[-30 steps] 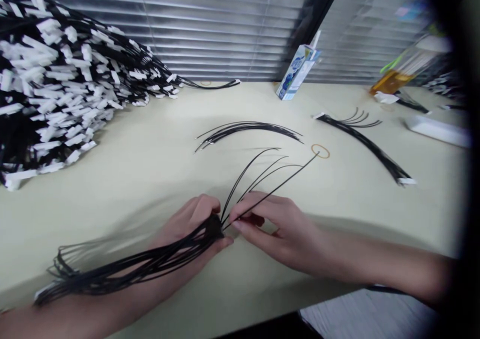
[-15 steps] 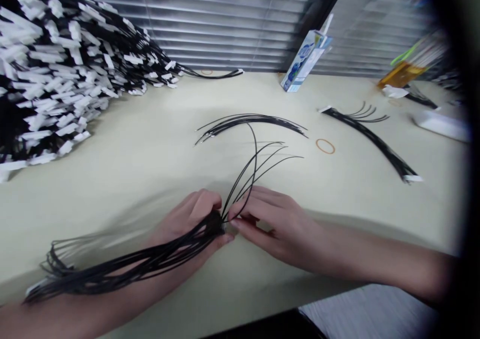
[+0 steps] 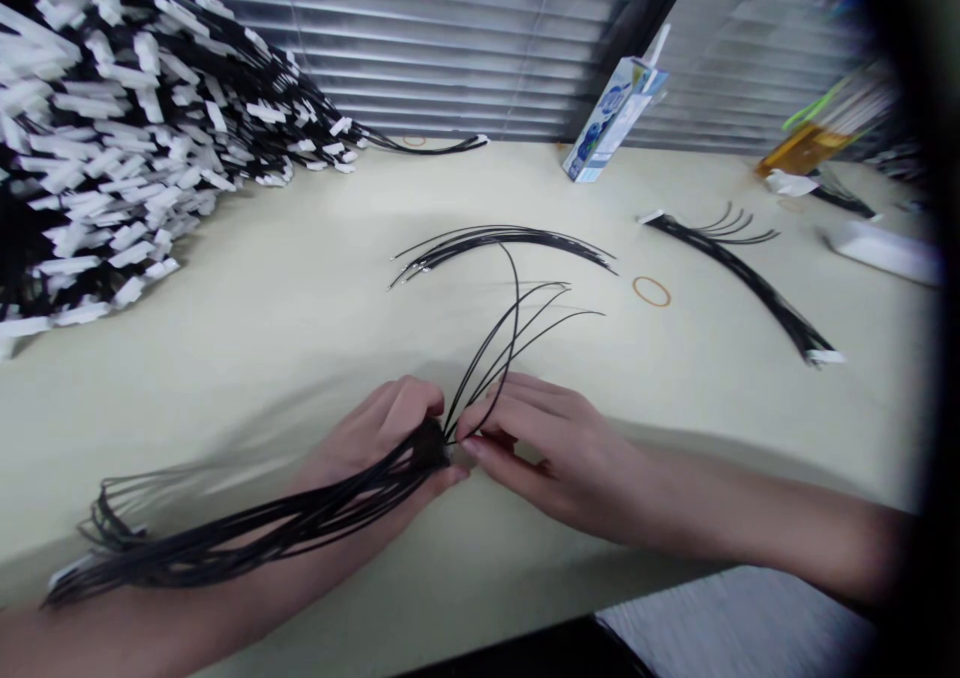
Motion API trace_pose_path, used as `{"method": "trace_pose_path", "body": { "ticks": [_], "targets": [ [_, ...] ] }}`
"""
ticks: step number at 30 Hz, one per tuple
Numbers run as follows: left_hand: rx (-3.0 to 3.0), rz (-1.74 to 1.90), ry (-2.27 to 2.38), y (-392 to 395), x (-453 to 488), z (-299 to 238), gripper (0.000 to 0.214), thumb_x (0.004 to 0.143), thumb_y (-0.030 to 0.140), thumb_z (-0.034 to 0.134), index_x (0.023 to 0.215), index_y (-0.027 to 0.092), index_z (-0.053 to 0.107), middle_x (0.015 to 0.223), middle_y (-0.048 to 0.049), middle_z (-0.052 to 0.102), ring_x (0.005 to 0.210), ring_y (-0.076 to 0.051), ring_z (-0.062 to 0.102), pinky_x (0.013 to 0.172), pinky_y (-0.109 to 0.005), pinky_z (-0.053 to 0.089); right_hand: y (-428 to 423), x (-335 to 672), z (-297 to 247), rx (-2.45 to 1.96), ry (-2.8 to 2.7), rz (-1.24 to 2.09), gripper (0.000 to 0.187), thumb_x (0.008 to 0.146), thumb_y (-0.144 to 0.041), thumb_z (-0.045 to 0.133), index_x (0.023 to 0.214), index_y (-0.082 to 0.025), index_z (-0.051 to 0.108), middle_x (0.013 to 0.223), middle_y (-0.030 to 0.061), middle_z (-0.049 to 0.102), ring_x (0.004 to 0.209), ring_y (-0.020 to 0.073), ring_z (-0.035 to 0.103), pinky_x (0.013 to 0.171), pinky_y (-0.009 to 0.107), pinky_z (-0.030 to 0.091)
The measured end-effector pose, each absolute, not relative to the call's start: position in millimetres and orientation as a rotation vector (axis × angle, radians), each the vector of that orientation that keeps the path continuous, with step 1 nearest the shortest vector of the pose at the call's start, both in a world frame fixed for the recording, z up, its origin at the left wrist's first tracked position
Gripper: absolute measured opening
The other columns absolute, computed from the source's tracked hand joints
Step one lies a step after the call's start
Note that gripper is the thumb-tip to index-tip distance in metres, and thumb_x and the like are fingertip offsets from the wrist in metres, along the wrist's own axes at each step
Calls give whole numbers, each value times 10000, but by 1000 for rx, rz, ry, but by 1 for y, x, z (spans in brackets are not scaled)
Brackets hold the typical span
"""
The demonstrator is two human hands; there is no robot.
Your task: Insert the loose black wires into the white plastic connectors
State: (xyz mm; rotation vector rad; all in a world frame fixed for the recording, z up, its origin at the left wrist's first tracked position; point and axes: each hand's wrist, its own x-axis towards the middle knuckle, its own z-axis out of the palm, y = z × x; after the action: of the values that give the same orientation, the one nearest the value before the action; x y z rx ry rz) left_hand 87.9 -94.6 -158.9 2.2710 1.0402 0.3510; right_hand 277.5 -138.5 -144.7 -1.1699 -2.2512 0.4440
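Note:
Near the front of the table my left hand [image 3: 397,423] is closed round the end of a black wire harness [image 3: 255,533], whose wires trail back over my left forearm. The connector at the gripped end is mostly hidden by the fingers. Between thumb and forefinger, my right hand [image 3: 532,433] pinches a single black wire [image 3: 515,308] close to that end. A few more loose wires [image 3: 487,343] rise from the same spot and curve up to the right. Just beyond lies a bundle of cut black wires [image 3: 502,238] with bare metal tips.
A big heap of black harnesses with white connectors [image 3: 135,158] fills the left back. Another harness [image 3: 750,278] lies at right, beside a rubber band [image 3: 651,291]. A blue-white drink carton [image 3: 611,123] stands by the blinds [image 3: 450,38]; an amber container [image 3: 806,148] is farther right.
Both hands keep their place at the harness end. The loose wires sway very slightly, and the pinched wire's upper curve shifts a little to the right.

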Motion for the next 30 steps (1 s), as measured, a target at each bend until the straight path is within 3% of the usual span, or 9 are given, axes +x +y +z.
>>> {"method": "trace_pose_path", "body": {
  "ticks": [8,14,23,30],
  "targets": [
    [2280,402,1029,-95,88,-162,335,733,219,676,866,282,375,774,93,509,672,-130,515,575,-225,387,-137,277,-152,-1142,-2218,368,133,863,-162,545,741,-124,582,712,34,613,678,116,535,618,235,439],
    [2276,422,1026,-96,87,-162,322,737,236,677,862,282,384,782,91,510,674,-128,512,557,-217,383,-133,274,-155,-1064,-2145,359,37,842,-135,568,815,-155,582,716,-5,623,651,91,519,613,207,438],
    [2291,529,989,-95,88,-170,376,676,143,706,856,276,404,746,101,502,643,-121,494,544,-215,371,-135,271,-155,-1054,-2348,220,160,917,-175,466,877,-127,613,774,40,632,716,127,526,683,248,452],
    [2317,535,963,-95,86,-173,293,727,184,648,896,286,432,783,86,503,697,-133,538,578,-228,409,-133,271,-160,-1050,-2410,231,186,926,-161,431,825,-125,584,724,27,590,681,132,499,642,248,444]
  ]
}}
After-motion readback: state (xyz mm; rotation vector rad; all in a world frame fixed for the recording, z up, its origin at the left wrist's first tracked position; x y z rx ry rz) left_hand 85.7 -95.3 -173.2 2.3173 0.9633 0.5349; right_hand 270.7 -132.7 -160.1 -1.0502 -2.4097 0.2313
